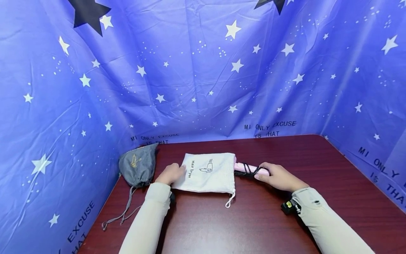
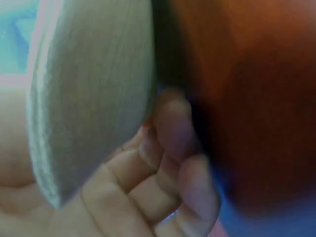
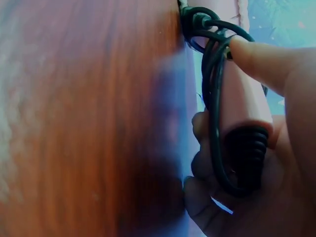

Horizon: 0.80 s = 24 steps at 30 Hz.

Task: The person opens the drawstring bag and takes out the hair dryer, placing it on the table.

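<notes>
A white drawstring bag (image 1: 219,178) printed "Hair Dryer" lies on the table, its mouth facing right. My left hand (image 1: 171,174) holds the bag's left end; in the left wrist view, the curled fingers (image 2: 180,182) lie along the bag's pale cloth (image 2: 98,89). Out of the mouth sticks a pink corded handle (image 1: 247,167), with the rest of the thing hidden inside. My right hand (image 1: 280,177) grips its outer end. Up close in the right wrist view, a black cord (image 3: 213,106) winds around the pink handle (image 3: 242,98), and the thumb presses over both.
A grey drawstring bag (image 1: 137,165) with a yellow print sits at the table's left edge, its cords (image 1: 127,206) trailing forward. Blue star-patterned cloth (image 1: 196,70) hangs behind and along both sides of the dark red table (image 1: 203,225).
</notes>
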Each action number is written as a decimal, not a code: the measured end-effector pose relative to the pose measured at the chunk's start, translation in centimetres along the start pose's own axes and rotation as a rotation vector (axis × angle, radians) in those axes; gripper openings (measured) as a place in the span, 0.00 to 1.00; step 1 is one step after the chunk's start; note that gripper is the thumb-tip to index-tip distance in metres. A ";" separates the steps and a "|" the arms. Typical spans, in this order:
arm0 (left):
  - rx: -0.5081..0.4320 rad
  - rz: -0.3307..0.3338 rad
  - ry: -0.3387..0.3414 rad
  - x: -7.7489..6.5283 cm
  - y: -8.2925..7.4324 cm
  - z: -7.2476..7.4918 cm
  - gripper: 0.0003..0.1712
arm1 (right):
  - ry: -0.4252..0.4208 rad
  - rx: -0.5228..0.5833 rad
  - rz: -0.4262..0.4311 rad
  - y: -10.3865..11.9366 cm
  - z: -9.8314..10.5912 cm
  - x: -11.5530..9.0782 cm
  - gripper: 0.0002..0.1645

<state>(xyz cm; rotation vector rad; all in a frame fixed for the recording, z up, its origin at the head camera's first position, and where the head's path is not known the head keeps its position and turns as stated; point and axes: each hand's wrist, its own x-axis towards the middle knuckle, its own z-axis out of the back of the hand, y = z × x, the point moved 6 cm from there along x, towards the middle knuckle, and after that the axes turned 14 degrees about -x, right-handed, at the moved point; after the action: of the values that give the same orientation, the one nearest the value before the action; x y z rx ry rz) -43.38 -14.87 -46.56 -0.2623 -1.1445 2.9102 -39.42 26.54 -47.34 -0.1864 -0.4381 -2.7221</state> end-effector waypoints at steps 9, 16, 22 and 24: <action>0.032 0.020 0.199 1.9 0.7 0.9 0.22 | 0.032 0.047 0.050 -0.2 -0.7 0.0 0.13; -0.031 -0.004 0.237 2.4 1.2 0.8 0.18 | 0.009 0.066 0.091 -0.5 -0.7 0.1 0.11; -0.107 0.050 0.236 2.5 1.2 0.6 0.16 | 0.017 0.088 0.101 -0.9 -1.0 0.0 0.10; -0.141 0.080 0.254 2.6 1.1 0.4 0.17 | 0.030 0.095 0.100 -1.0 -1.2 -0.1 0.09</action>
<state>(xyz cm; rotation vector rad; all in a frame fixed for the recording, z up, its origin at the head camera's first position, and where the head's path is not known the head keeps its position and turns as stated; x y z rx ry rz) -45.92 -15.78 -47.37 -0.6714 -1.3227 2.7581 -39.81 27.07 -48.77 -0.1380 -0.5339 -2.5961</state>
